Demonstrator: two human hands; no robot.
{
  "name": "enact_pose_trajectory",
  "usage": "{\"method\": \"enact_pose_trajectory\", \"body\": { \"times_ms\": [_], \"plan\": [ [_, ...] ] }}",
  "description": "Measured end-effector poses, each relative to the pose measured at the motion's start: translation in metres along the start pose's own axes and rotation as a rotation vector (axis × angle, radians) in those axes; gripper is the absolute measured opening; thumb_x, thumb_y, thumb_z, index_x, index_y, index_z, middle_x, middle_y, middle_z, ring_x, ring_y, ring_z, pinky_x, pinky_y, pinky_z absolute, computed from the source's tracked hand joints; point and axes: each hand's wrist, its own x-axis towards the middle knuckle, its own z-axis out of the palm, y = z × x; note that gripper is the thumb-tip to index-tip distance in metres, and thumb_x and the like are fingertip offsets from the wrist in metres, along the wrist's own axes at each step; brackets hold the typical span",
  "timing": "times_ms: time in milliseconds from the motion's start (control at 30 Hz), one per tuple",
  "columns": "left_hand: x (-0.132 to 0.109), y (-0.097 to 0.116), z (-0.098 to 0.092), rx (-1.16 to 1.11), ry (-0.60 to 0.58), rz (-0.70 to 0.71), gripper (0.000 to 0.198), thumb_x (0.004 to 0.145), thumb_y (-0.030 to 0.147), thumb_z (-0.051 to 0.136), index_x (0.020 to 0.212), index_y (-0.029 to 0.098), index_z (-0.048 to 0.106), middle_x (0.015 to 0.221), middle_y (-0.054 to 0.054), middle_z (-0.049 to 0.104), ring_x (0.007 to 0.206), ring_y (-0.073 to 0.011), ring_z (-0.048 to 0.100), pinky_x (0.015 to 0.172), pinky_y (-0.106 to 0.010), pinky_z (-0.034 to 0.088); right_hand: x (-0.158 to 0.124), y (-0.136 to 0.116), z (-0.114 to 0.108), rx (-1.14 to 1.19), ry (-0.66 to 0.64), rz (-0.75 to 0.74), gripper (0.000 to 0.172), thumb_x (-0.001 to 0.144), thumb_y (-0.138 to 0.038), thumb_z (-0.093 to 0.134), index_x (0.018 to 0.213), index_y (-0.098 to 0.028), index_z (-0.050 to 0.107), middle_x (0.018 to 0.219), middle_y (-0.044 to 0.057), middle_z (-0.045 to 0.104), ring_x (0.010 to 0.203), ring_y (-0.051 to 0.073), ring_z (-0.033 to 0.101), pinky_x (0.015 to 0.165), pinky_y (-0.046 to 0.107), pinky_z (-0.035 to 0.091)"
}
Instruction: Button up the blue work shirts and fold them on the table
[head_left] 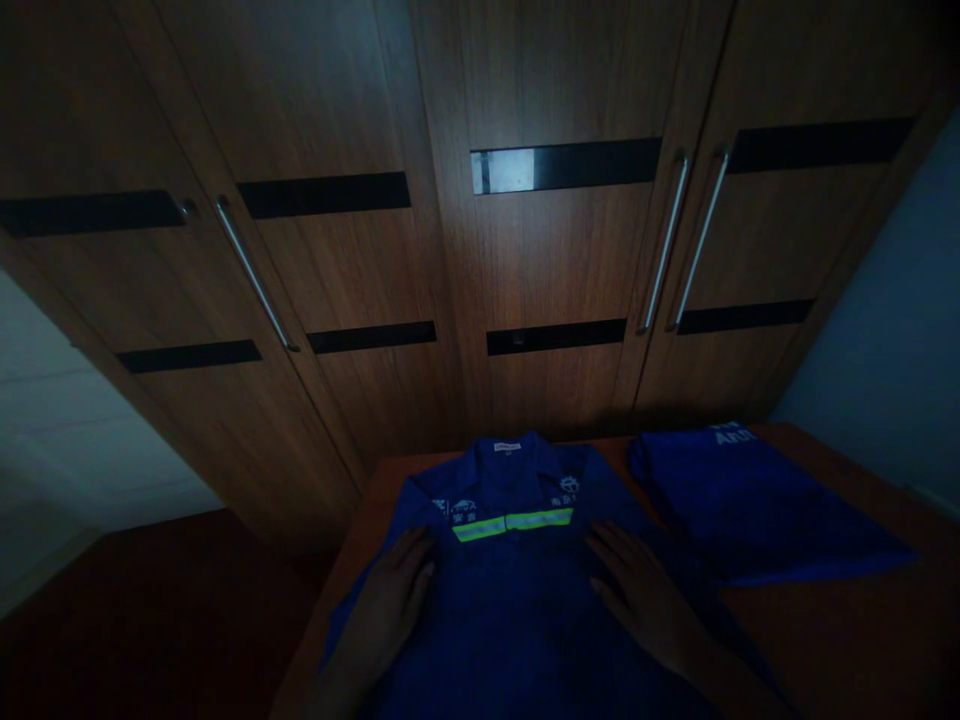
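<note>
A dark blue work shirt (502, 610) lies spread front side up, its collar toward the wardrobe. Across its chest runs a yellow-green and silver reflective strip (514, 524), with white printing above it on both sides. My left hand (394, 595) rests on the shirt's left side, fingers extended and pointing away from me. On the right side of the shirt lies my right hand (637, 590), palm down with its fingers spread. Neither hand grips anything visible. The lower part of the shirt runs out of view.
A folded blue cloth (765, 510) with white lettering lies to the right on the reddish-brown table (847, 640). Behind the table stands a wooden wardrobe (555, 250) with long metal handles and black strips. Dark floor (165, 610) shows at the lower left.
</note>
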Motion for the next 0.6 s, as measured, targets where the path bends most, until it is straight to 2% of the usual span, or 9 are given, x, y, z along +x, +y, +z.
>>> {"method": "enact_pose_trajectory", "body": {
  "times_ms": [100,167,267,367,500,600],
  "plan": [
    [0.011,-0.01,0.001,0.089,0.088,0.014,0.048,0.094,0.037,0.029,0.133,0.016,0.049,0.145,-0.012,0.042,0.133,-0.024,0.038,0.112,-0.044,0.03,0.01,0.001,-0.008,0.073,-0.001,0.039,0.049,0.094,-0.049,0.034,0.133,-0.025,0.049,0.141,0.006,0.046,0.131,0.023,0.04,0.109,0.044,0.034],
    [0.016,-0.015,0.005,0.162,0.125,0.033,0.05,0.093,0.039,0.034,0.135,0.015,0.047,0.147,-0.013,0.039,0.135,-0.0275,0.034,0.111,-0.047,0.029,0.021,0.007,-0.014,0.098,0.036,0.067,0.048,0.095,-0.046,0.03,0.131,-0.023,0.052,0.138,0.007,0.05,0.127,0.022,0.046,0.108,0.042,0.036],
    [0.017,-0.018,0.017,0.259,0.094,0.05,0.052,0.091,0.044,0.039,0.138,0.022,0.044,0.15,-0.01,0.033,0.139,-0.0307,0.026,0.111,-0.054,0.024,0.037,0.024,-0.014,0.019,0.099,0.052,0.048,0.095,-0.045,0.033,0.132,-0.022,0.05,0.142,0.008,0.044,0.132,0.024,0.039,0.11,0.046,0.032],
    [0.014,-0.019,0.026,0.301,0.035,0.049,0.052,0.093,0.045,0.034,0.141,0.025,0.038,0.152,-0.009,0.029,0.14,-0.0295,0.023,0.111,-0.054,0.022,0.045,0.041,-0.004,-0.096,0.092,0.041,0.051,0.092,-0.047,0.037,0.134,-0.021,0.048,0.145,0.01,0.04,0.136,0.028,0.03,0.11,0.052,0.026],
    [0.009,-0.024,0.028,0.268,0.016,0.051,0.052,0.093,0.046,0.034,0.141,0.027,0.038,0.151,-0.008,0.031,0.139,-0.0294,0.025,0.111,-0.054,0.023,0.038,0.049,0.008,-0.133,0.051,0.065,0.052,0.092,-0.049,0.036,0.134,-0.021,0.049,0.144,0.011,0.042,0.135,0.028,0.032,0.11,0.05,0.025],
    [0.013,-0.031,0.024,0.161,0.023,0.051,0.053,0.09,0.049,0.04,0.137,0.027,0.044,0.15,-0.008,0.035,0.137,-0.0293,0.031,0.11,-0.051,0.027,0.035,0.051,0.006,-0.051,0.059,0.095,0.052,0.089,-0.05,0.041,0.131,-0.021,0.052,0.142,0.01,0.043,0.133,0.028,0.034,0.109,0.049,0.027]
  ]
}}
